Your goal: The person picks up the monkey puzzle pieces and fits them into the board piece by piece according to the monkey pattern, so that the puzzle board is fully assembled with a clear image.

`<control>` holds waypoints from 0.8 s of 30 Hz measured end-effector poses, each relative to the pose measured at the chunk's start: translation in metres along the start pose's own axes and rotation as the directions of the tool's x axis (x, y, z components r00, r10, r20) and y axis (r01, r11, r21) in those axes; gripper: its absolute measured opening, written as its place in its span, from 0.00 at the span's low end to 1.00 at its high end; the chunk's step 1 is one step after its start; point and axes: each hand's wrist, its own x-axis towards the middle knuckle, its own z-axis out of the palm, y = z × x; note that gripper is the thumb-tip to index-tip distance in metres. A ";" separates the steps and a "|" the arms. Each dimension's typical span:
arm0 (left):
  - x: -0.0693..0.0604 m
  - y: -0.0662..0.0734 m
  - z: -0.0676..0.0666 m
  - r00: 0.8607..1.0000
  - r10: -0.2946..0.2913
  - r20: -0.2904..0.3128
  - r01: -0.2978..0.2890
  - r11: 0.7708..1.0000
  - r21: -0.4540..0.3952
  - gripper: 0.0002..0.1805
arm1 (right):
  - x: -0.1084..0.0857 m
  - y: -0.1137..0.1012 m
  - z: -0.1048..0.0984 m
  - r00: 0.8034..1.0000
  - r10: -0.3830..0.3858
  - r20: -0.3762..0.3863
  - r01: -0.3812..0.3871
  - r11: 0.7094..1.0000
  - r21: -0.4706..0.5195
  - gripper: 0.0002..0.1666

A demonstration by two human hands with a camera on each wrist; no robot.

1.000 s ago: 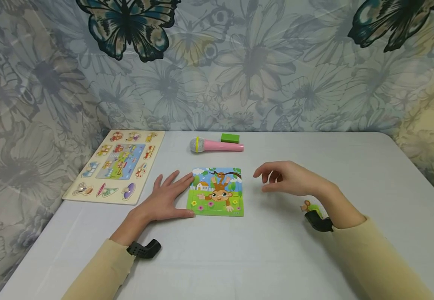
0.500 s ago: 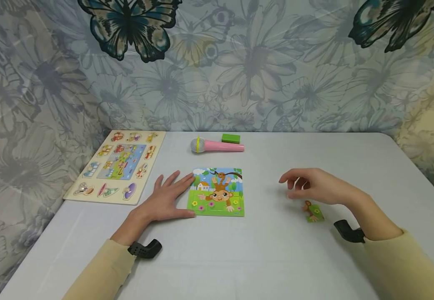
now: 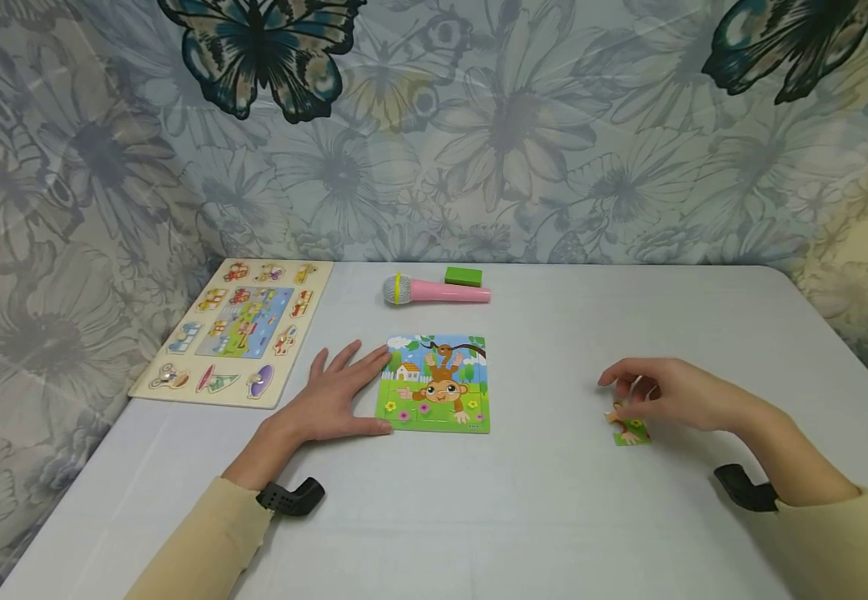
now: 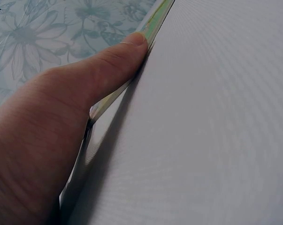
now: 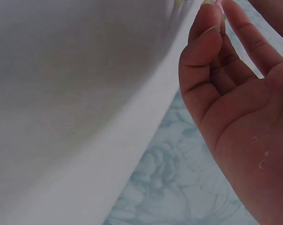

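Note:
A square monkey jigsaw puzzle [image 3: 434,383] lies flat in the middle of the table. My left hand [image 3: 336,404] rests at its left edge with spread, straight fingers; thumb and fingertips touch the puzzle's border. In the left wrist view the thumb [image 4: 118,58] presses along the puzzle's edge [image 4: 155,26]. Off to the right, a loose puzzle piece [image 3: 634,433], green with part of a brown monkey, lies on the white cloth. Just above it is my right hand [image 3: 674,392], loosely bent, its fingertips partly covering the piece and nothing visibly held.
Behind the puzzle lie a pink toy microphone [image 3: 441,291] and a green block [image 3: 464,276]. A wooden peg board [image 3: 298,333] with vehicle pictures occupies the table's left side. Patterned fabric [image 3: 509,142] hangs behind the white table [image 3: 479,517].
My right hand has moved right and toward me, from beside the puzzle to over the loose piece, lowering as it went. The left hand has stayed in place.

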 end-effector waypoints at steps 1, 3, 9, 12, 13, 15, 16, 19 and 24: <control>0.000 0.000 0.000 1.000 -0.001 0.001 0.001 1.000 0.001 0.58 | -0.001 0.002 0.000 1.000 -0.001 0.006 0.001 1.000 0.001 0.23; 0.000 0.000 -0.001 1.000 -0.004 0.006 0.004 1.000 -0.002 0.58 | -0.003 0.004 0.001 1.000 0.003 0.014 -0.003 1.000 0.006 0.23; 0.000 0.002 -0.002 1.000 -0.005 0.012 0.005 1.000 -0.003 0.58 | -0.006 0.010 0.006 0.999 0.038 0.022 -0.038 0.999 0.012 0.25; 0.000 0.002 -0.002 1.000 -0.002 0.010 0.002 1.000 -0.003 0.58 | -0.007 0.010 0.009 0.998 0.053 0.020 -0.053 0.998 0.015 0.28; 0.000 0.002 -0.002 1.000 0.000 0.010 0.000 1.000 -0.004 0.58 | -0.007 0.011 0.009 0.998 0.051 0.019 -0.052 0.999 0.014 0.29; 0.000 0.002 -0.002 1.000 0.002 0.009 -0.002 1.000 -0.004 0.58 | -0.008 0.011 0.010 0.999 0.044 0.018 -0.044 0.999 0.011 0.30; 0.000 0.002 -0.002 1.000 0.003 0.007 -0.003 1.000 -0.004 0.58 | -0.008 0.011 0.010 0.999 0.037 0.017 -0.037 0.999 0.008 0.30; 0.000 0.001 -0.002 1.000 0.002 0.007 -0.002 1.000 -0.003 0.58 | -0.009 0.012 0.011 1.000 0.016 0.014 -0.016 1.000 -0.002 0.29; 0.000 0.002 -0.002 1.000 0.002 0.006 -0.002 1.000 -0.007 0.58 | -0.009 0.012 0.012 1.000 0.013 0.010 -0.014 1.000 0.004 0.27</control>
